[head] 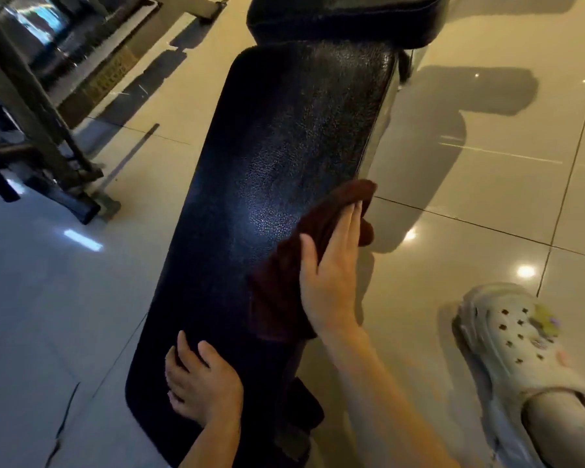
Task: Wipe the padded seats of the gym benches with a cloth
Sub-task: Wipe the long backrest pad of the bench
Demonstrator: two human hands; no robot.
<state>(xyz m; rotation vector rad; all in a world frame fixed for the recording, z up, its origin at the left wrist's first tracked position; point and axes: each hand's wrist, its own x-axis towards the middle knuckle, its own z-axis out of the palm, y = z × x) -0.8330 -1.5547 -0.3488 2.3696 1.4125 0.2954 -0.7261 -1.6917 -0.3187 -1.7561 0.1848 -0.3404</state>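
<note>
The padded seat [277,184] is long, black and glossy, its grained vinyl catching light, running up the frame's middle; a dark red cloth [304,251] drapes its right edge; the right hand [328,275] presses it flat-fingered; the left hand [200,383] rests loosely curled on the near end.

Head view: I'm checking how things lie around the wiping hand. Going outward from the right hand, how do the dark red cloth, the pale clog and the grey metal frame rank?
1. Dark red cloth, under the right hand.
2. Pale clog, lower right on the floor.
3. Grey metal frame, far upper left.
</note>
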